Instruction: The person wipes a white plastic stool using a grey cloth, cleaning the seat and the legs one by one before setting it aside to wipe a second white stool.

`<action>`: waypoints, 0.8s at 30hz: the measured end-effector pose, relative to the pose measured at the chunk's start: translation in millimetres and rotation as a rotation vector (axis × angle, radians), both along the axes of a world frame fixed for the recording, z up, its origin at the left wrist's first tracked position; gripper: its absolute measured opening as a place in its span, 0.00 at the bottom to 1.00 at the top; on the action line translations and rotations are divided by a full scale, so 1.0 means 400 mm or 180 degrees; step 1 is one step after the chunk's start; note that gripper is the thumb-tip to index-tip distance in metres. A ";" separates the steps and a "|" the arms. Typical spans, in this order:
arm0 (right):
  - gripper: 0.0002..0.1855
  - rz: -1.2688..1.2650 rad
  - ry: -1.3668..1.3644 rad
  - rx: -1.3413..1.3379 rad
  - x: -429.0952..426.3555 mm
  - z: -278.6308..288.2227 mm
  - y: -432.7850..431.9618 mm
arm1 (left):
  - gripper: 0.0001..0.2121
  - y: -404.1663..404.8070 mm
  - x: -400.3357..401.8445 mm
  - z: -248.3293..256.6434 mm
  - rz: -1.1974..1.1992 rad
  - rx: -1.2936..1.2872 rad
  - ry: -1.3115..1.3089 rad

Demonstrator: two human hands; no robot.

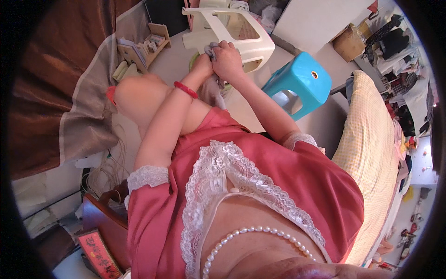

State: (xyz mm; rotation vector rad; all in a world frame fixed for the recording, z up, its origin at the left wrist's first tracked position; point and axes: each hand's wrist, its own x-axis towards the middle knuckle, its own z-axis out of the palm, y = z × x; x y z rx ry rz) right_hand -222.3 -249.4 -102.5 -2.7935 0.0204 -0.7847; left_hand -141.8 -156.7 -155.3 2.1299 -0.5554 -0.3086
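Both of my hands meet near the top middle of the head view, gripping a wrung-looking grey cloth. My left hand, on the arm with the red bangle, is closed around its lower part. My right hand is closed over the cloth beside it. More greyish cloth hangs below the hands. Right behind the hands, a white plastic stool lies on its side. Part of a green rounded object shows behind my wrist; what it is cannot be told.
A blue plastic stool stands to the right. A small wooden rack with small items is at the upper left, near a brown curtain. A bed with a checked cover lies at the right. Coiled cable lies at lower left.
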 end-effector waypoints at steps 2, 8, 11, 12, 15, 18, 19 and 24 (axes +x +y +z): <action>0.12 0.0142 -0.0111 0.0097 0.001 -0.005 -0.012 | 0.18 0.000 -0.005 0.002 0.0040 -0.0162 0.0189; 0.15 0.0359 -0.0236 -0.0326 -0.001 -0.068 -0.173 | 0.17 0.013 -0.051 0.040 0.0136 0.0025 0.0078; 0.15 -0.0968 0.0178 -0.0647 0.031 -0.125 -0.377 | 0.18 -0.003 -0.039 0.026 0.0170 -0.0321 0.0175; 0.15 -0.1169 0.0021 -0.0507 0.034 -0.128 -0.446 | 0.18 -0.009 -0.024 0.007 0.0115 -0.0358 0.0201; 0.15 -0.1510 -0.0035 -0.0189 0.044 -0.126 -0.520 | 0.18 -0.035 -0.029 0.003 0.0071 -0.0265 0.0156; 0.15 -0.1753 0.0117 -0.0094 0.051 -0.124 -0.494 | 0.17 -0.038 -0.049 0.022 0.0014 -0.0336 0.0190; 0.14 -0.1852 0.0170 -0.0151 0.056 -0.118 -0.457 | 0.17 -0.036 -0.055 0.033 -0.0053 -0.0513 0.0290; 0.14 -0.0873 -0.0143 -0.0384 -0.003 -0.088 -0.197 | 0.18 -0.003 -0.059 0.057 -0.0003 -0.0350 0.0194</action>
